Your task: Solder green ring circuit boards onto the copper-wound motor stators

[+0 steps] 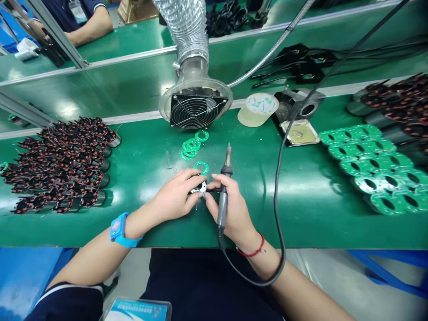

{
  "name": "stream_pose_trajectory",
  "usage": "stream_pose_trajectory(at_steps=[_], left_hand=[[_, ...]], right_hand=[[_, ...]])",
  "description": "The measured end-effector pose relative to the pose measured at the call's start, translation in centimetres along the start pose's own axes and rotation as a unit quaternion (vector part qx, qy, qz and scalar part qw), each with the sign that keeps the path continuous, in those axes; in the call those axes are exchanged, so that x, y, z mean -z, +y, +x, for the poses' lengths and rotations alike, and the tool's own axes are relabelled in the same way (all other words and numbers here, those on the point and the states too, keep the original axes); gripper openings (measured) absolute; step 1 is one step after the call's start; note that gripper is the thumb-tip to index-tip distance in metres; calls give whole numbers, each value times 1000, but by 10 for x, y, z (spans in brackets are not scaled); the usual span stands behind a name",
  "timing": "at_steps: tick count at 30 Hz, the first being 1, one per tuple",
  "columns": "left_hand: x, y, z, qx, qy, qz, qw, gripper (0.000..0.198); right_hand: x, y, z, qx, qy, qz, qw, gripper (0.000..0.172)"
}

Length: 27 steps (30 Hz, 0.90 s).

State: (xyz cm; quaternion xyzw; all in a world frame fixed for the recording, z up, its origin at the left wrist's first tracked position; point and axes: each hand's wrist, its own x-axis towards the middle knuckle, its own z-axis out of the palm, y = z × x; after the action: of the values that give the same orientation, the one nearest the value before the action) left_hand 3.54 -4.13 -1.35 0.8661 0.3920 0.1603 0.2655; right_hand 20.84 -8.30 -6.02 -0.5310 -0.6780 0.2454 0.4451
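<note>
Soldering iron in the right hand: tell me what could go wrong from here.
If hot, the bare tip of the soldering iron might burn the left hand should the right hand turn. The iron's black cable loops across the right forearm, so moving that arm could tug it.

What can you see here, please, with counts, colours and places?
Workbench: one, green, middle.
Wound motor parts: many, black and copper, far left and right.
Ring boards: many, green, right and centre.
Fan: one, black, back centre.
Duct: one, silver, above fan.
Tape roll: one, yellowish, right of fan.
Pad: one, yellowish, right of tape roll.
Cabled parts: several, black, back right.
Soldering iron: one, grey and black, centre.
Cable: one, black, right of soldering iron.
Small part: one, white and black, centre.
Co-worker's sleeve: one, navy, upper left.
Badge: one, blue and white, bottom.
Wristband: one, blue, lower left.
Bracelet: one, red, lower right.
Left hand: one, at small part.
Right hand: one, holding soldering iron.
</note>
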Motion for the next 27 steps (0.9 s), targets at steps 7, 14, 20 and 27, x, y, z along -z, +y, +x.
stream_pose_trajectory(at_steps=[7, 14, 20, 27], left_hand=[[-6, -3, -1, 19, 14, -15, 1000, 51], [30, -18, -13, 82, -74, 27, 994, 12], [25, -18, -6, 152, 30, -199, 968, 5], [9, -22, 1, 210, 52, -336, 917, 14]], right_hand=[[6, 1, 3, 12, -9, -23, 1000, 44], [18, -7, 37, 151, -171, -89, 970, 49], [2, -2, 44, 185, -125, -127, 967, 51], [3, -5, 37, 249, -89, -85, 961, 52]])
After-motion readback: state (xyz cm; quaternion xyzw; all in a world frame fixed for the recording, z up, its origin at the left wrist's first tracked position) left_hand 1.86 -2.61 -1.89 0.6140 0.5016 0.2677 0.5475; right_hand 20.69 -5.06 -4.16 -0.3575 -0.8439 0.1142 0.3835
